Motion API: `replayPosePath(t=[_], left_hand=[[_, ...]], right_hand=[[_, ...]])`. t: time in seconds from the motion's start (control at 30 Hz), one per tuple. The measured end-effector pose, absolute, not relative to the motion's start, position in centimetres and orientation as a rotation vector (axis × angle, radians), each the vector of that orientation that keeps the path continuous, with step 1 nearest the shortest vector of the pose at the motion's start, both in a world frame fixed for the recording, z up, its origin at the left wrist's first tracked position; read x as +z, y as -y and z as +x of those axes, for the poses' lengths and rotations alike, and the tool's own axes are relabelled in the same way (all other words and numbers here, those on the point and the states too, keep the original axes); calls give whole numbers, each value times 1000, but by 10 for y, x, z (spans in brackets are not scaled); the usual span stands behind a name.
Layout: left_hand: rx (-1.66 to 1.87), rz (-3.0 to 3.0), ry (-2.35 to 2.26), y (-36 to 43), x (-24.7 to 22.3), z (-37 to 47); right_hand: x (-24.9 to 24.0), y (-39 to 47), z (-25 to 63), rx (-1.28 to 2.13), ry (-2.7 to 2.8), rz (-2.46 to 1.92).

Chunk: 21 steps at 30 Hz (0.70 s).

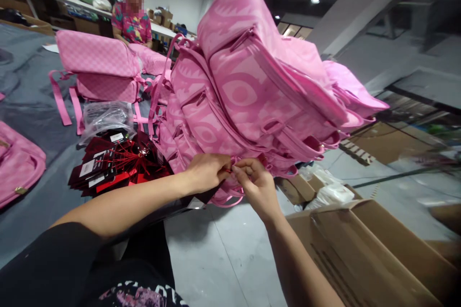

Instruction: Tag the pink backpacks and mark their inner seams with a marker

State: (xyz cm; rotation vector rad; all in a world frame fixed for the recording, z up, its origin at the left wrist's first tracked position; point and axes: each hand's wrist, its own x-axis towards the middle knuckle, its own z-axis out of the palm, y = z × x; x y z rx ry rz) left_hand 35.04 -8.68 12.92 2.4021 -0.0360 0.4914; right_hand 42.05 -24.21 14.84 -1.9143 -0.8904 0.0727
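Note:
A stack of pink patterned backpacks (239,91) rises in front of me, its lower edge over my hands. My left hand (207,172) is closed in a pinch at the bottom of the stack, on a thin red cord (229,170). Fingertip to fingertip with it, my right hand (256,184) pinches the same cord. Below my left forearm hangs a dark tag with a white label (196,203). Left of my hands lies a fanned bunch of dark red hang tags (97,165) with red strings. What the cord passes through is hidden by fingers and straps.
Checked pink backpacks (97,55) and a clear plastic bag (108,117) lie on the dark-covered table (21,69). Another pink bag (18,163) sits at the left edge. Cardboard boxes (345,249) stand on the floor at right. A person (132,19) is behind the table.

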Motion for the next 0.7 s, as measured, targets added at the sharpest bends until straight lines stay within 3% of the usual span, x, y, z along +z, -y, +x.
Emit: replayPosePath(t=[0.33, 0.7], left_hand=[[708, 2179, 373, 74, 104, 369], [681, 2401, 377, 82, 118, 368]], right_hand=[[154, 250, 426, 9, 989, -2133], [154, 255, 430, 88, 1069, -2206]])
